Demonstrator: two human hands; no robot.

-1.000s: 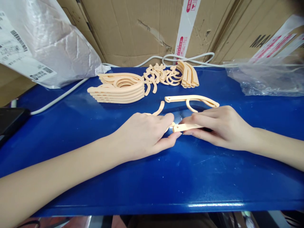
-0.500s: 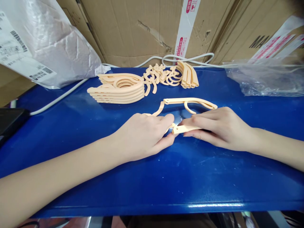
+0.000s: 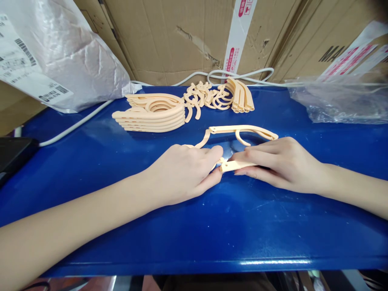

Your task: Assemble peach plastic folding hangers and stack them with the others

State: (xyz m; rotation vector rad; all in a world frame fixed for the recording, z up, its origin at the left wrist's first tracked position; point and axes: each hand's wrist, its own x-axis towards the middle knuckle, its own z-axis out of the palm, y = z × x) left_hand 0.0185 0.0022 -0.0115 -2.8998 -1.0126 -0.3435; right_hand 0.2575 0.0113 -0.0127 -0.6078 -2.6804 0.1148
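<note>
My right hand point(image 3: 281, 163) is closed on a cream plastic hanger arm point(image 3: 236, 165), whose end with a small hole points left. My left hand point(image 3: 188, 173) pinches a small cream plastic piece point(image 3: 218, 162) against that end; its shape is mostly hidden by my fingers. Just behind my hands lies another hanger arm point(image 3: 242, 129), and a curved hook point(image 3: 242, 138) hangs down below its middle. A second curved piece point(image 3: 203, 139) runs from near that arm's left end towards my left hand, partly covered by it.
Folded cream hangers point(image 3: 148, 117) are stacked at the back left of the blue table point(image 3: 194, 238). Beside them lie a heap of loose hooks point(image 3: 206, 95) and several hanger arms point(image 3: 241, 97). Cardboard boxes point(image 3: 169, 44), a cable point(image 3: 75, 125), a white parcel point(image 3: 81, 52) and clear plastic point(image 3: 339, 101) border the back.
</note>
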